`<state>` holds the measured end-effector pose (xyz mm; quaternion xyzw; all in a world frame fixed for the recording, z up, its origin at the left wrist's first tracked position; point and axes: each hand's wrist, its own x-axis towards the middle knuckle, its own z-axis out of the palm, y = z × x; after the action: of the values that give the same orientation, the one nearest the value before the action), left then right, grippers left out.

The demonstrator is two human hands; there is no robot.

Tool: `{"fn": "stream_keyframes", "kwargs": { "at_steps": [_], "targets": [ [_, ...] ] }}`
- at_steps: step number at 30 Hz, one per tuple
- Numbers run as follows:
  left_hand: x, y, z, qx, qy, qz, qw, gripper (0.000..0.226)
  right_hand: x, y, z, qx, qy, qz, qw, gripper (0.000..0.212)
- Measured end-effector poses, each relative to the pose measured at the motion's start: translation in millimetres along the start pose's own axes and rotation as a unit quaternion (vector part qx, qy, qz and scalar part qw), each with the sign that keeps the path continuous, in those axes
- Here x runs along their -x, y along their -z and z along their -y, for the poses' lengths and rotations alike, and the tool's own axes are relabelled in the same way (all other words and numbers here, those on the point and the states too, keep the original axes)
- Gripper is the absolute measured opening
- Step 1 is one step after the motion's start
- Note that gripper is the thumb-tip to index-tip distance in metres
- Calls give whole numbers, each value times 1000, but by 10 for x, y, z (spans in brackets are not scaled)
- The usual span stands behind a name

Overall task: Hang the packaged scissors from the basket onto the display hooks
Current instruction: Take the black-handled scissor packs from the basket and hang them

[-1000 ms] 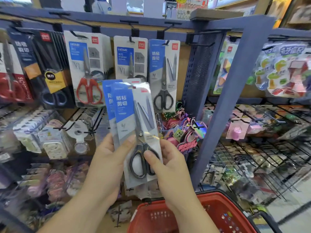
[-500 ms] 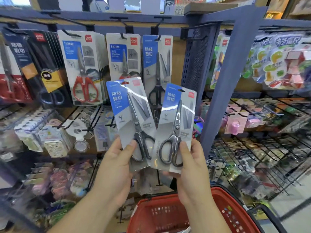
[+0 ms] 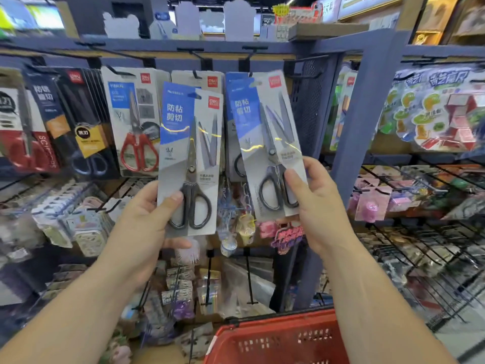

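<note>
My left hand (image 3: 147, 227) grips the lower edge of one packaged pair of scissors (image 3: 189, 143), a blue and grey card with black handles, held upright in front of the display. My right hand (image 3: 315, 203) pinches a second matching pack (image 3: 265, 132) by its lower right side, tilted slightly left, its top close to a black display hook (image 3: 250, 52). Whether that pack's hole is on the hook I cannot tell. Behind it hangs another pack of the same kind. The red basket (image 3: 278, 340) sits low at the bottom middle.
More scissor packs hang to the left, red-handled ones (image 3: 136, 122) and dark boxed ones (image 3: 78, 119). A blue upright post (image 3: 359, 122) stands just right of my right hand. Toy packs (image 3: 441, 109) and wire shelves (image 3: 425, 245) fill the right side; small trinkets hang below.
Both hands have risen and spread apart. The right pack has moved up to the hook row over the hanging blue pack; the left pack has lifted in front of the middle hook's pack.
</note>
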<state>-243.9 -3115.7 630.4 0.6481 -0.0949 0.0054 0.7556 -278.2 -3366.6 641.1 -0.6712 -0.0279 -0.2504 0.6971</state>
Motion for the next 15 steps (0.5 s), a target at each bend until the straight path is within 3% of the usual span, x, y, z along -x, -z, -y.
{"fn": "stream_keyframes", "kwargs": {
  "at_steps": [7,15],
  "targets": [
    [-60,132,-17,-16,-11,-65,998,14,-381,-51,-13,28,0,6,1000,9],
    [-168,17,-197,-29,-44,-25,998,17,-526,11,-123,8,-6,-23,1000,2]
  ]
}}
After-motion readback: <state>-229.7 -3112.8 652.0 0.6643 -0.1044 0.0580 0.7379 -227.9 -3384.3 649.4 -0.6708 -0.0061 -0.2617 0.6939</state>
